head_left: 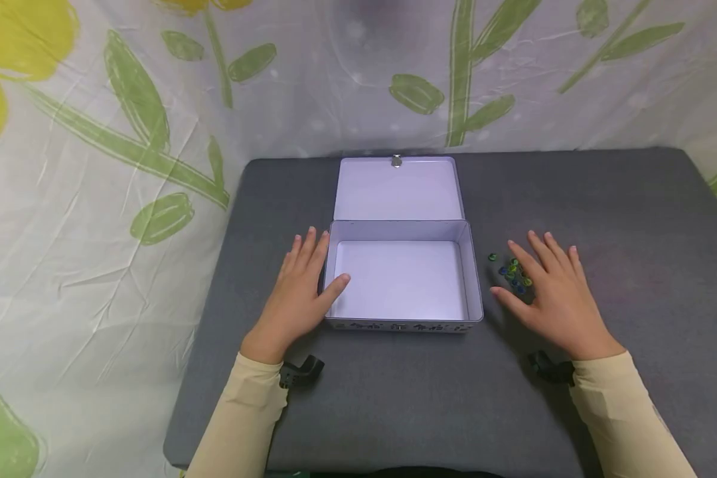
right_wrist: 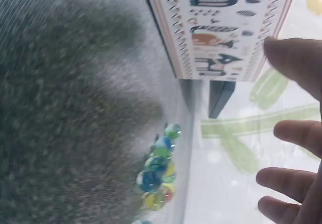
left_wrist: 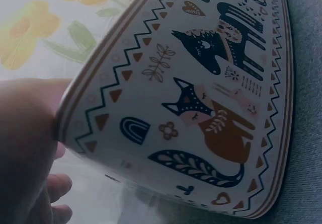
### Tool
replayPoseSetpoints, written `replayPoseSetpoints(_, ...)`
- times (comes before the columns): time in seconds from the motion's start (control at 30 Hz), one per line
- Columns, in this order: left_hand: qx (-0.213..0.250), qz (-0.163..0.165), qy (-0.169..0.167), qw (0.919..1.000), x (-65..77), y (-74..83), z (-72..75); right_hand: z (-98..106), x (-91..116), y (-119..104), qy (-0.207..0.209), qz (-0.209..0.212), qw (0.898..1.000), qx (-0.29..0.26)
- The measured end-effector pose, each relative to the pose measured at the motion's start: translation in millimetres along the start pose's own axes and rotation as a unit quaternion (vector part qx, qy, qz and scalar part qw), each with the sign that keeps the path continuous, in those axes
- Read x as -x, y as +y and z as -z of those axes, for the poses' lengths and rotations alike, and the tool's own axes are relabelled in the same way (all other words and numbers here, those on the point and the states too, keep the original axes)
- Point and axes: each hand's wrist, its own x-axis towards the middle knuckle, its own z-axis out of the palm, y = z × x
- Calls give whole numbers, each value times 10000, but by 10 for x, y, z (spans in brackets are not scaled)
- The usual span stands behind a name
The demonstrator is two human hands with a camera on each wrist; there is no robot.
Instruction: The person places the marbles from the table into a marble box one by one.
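Observer: Marbles (head_left: 512, 271), small, round, green, blue and yellow glass: right of centre in the frame, clustered on the grey desk (head_left: 394, 398). Grip?

Recorder: None. Both spread. Left hand (head_left: 295, 295) at the left rim of the pale lilac, rectangular, metal-looking box (head_left: 403, 279), centre of frame; thumb over the opening, contact with the rim cannot be told. Right hand (head_left: 558, 305) just beside the cluster, on its right.

Observer: Technique?

Recorder: Judgement: approach the marbles low and pinch one or two with thumb and fingertips; sweeping would probably set round glass rolling. One green marble (head_left: 492, 257) lies apart, nearer the box, and is easily knocked. Left hand would serve best as a light steady on the rim, no tipping.

Observer: Orientation?

Recorder: Box long axis runs left to right across the frame, opening upward. Flat pale lilac lid (head_left: 399, 189) lies back toward the top of the frame, silvery metal clasp (head_left: 397, 160) at its far edge. Marbles: spheres, so no long axis, no pointing direction.
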Motion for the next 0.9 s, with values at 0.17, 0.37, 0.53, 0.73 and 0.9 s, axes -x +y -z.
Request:
replayPoseSetpoints(0.17,402,280,-120,9987,10,-40,-22,-74,-63,49,37,44,9999,-151)
replayPoseSetpoints(0.37,1041,568,-331,9924,19,-100,-67,-148,-232,69,82,12,9994,-348)
replayPoseSetpoints(0.53,1544,380,-134,9872,7,-141,-130,-207,-397,72,155,100,9993,-322)
replayPoseSetpoints(0.73,2144,238,-93,9764,-15,-148,-207,-278,-477,132,-61,84,9999,-14)
replayPoseSetpoints(0.9,2333,311,-98,9719,2,-153,-252,-358,-482,207,-138,220,9994,231)
